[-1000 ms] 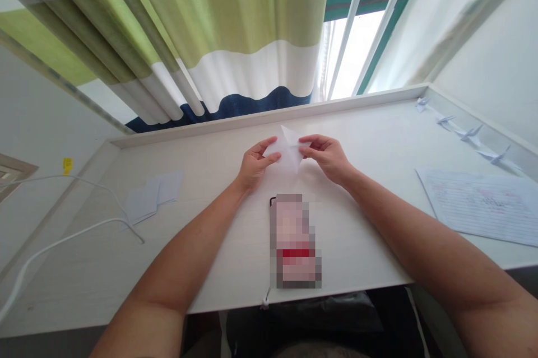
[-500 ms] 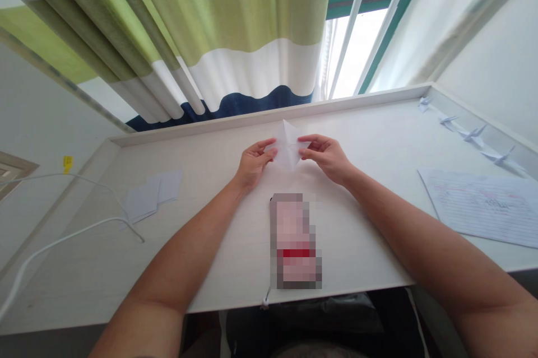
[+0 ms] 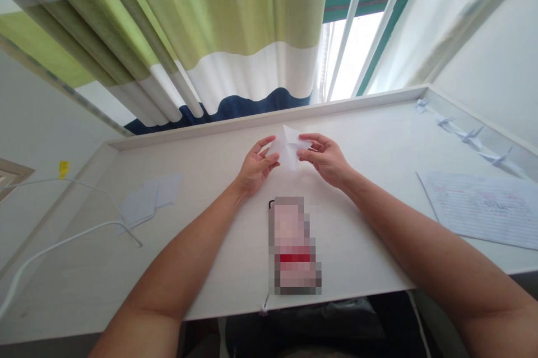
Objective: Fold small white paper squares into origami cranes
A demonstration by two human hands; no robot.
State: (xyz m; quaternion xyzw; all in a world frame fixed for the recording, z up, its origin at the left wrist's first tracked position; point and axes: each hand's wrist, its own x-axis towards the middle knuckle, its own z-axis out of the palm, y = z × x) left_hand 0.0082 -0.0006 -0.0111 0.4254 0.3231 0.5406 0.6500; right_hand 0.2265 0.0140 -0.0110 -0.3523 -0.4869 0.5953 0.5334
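Note:
Between both hands, above the far part of the white desk (image 3: 218, 246), is a folded piece of white paper (image 3: 288, 148) with creases and a pointed top. My left hand (image 3: 256, 166) pinches its left corner between thumb and fingers. On the opposite side, my right hand (image 3: 325, 156) grips the right corner the same way. Nearer to me, below the paper, lies a blurred-out pinkish phone-shaped object (image 3: 293, 243) with a red band and a cord at its lower end.
Several folded paper figures (image 3: 469, 134) line the right edge. A written-on lined sheet (image 3: 483, 207) lies at the right. Blank paper pieces (image 3: 138, 204) and a white cable (image 3: 63, 240) are at the left. A raised rim (image 3: 235, 122) runs along the back, below a curtain (image 3: 235, 22).
My left thumb and fingers have shifted slightly on the paper's left corner, and the fingers are spread a little wider. The paper has tilted a bit; the right hand stays nearly still.

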